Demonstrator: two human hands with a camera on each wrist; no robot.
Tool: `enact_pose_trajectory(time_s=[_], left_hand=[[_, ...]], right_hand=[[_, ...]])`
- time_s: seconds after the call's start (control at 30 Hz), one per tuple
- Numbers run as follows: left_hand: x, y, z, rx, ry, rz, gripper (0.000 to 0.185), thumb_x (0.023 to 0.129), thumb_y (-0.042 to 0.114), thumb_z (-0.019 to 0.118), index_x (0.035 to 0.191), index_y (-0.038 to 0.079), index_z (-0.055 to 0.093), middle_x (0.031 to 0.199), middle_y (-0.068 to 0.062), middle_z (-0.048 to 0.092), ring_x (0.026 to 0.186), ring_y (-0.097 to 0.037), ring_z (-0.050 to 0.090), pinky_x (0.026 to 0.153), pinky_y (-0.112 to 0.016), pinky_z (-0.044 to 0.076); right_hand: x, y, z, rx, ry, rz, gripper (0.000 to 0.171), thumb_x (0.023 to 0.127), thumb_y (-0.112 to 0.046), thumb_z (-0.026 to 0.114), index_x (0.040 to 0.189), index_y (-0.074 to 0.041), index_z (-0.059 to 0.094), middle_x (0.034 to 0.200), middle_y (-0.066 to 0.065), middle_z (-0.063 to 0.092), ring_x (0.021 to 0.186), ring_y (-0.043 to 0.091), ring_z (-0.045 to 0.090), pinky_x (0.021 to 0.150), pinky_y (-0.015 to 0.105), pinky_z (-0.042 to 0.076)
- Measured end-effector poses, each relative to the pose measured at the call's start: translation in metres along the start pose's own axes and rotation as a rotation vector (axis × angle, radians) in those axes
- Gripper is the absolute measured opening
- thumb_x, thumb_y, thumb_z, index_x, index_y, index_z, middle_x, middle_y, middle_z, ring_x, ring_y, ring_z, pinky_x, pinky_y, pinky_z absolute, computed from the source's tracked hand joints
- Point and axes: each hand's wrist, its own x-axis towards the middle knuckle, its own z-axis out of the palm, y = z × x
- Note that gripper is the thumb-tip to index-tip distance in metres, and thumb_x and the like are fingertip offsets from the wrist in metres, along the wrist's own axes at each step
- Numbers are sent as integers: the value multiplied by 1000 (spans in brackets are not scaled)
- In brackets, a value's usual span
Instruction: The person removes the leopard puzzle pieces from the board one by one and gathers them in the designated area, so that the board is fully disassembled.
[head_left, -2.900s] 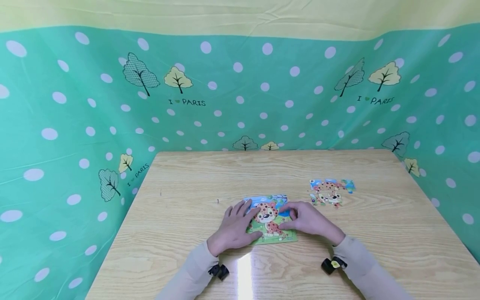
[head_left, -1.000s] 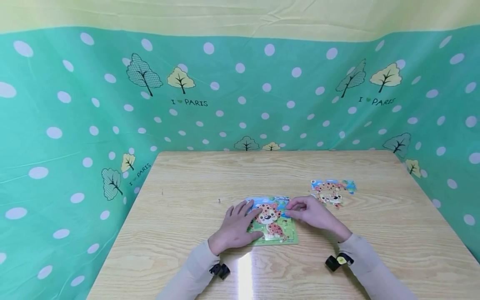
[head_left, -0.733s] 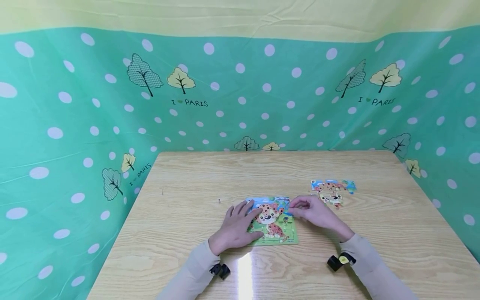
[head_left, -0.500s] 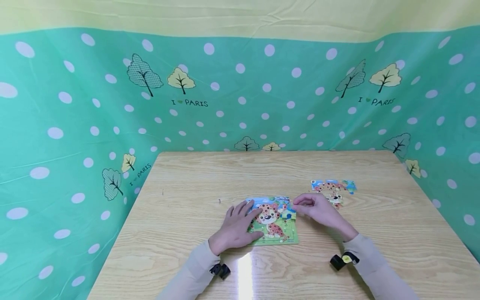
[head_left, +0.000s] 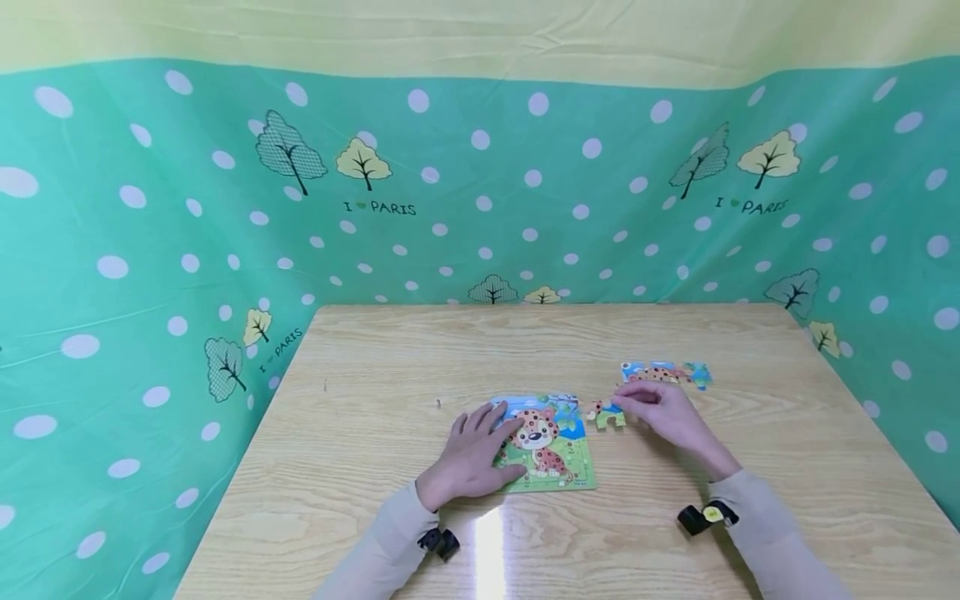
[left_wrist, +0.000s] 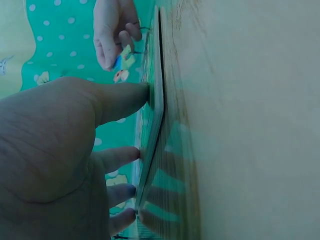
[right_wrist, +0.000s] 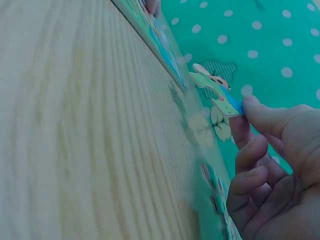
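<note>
A square puzzle board (head_left: 558,483) with a spotted leopard cub picture lies on the table. My left hand (head_left: 471,458) rests on its left side with fingers spread; in the left wrist view the thumb (left_wrist: 122,102) and fingertips press the board. Off the board's right edge, my right hand (head_left: 671,417) pinches a jigsaw piece (head_left: 609,417) between thumb and index finger. The right wrist view shows this puzzle piece (right_wrist: 217,92), green and blue with a bit of spotted orange, raised above the table, its other fingers curled beneath.
More loose puzzle pieces (head_left: 699,373) lie behind my right hand, partly covered by it. The wooden table (head_left: 360,367) has a small dark mark (head_left: 438,403) left of the board. A green polka-dot curtain (head_left: 480,175) hangs around the back and sides.
My right hand has lifted the jigsaw piece off the board and carried it to the right, leaving bare blue and green there. My left hand has stayed in place.
</note>
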Motion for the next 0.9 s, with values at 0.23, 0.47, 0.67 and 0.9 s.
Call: enact_pose_trajectory(time_s=[0.23, 0.47, 0.67, 0.9], left_hand=[[-1, 0, -1, -14, 4, 12, 73, 102, 52, 62, 165, 19, 42, 177, -16, 26, 163, -42, 21, 129, -72, 17], [-3, -1, -3, -69, -5, 32, 69, 105, 47, 59, 164, 15, 42, 176, -19, 25, 163, -44, 19, 128, -74, 14], [-3, -3, -5, -75, -34, 34, 72, 103, 45, 61, 166, 18, 39, 178, -16, 21, 165, -42, 16, 130, -72, 11], [-4, -6, -8, -71, -40, 49, 71, 104, 49, 60, 165, 16, 42, 177, -16, 24, 164, -42, 20, 130, -72, 16]], right_hand=[[1, 13, -17, -25, 59, 51, 45, 105, -42, 68, 131, -5, 73, 100, 8, 73, 69, 11, 56, 55, 25, 48], [-2, 24, -36, 4, 62, 79, 48, 110, -39, 60, 138, -2, 67, 102, 15, 70, 68, 12, 57, 54, 27, 51], [-3, 32, -54, 28, 99, 136, 57, 110, -45, 57, 146, 0, 61, 104, 18, 67, 68, 13, 54, 56, 29, 49], [-5, 46, -70, 62, 158, 218, 61, 109, -44, 59, 149, 2, 57, 87, -2, 64, 71, 10, 56, 59, 27, 52]])
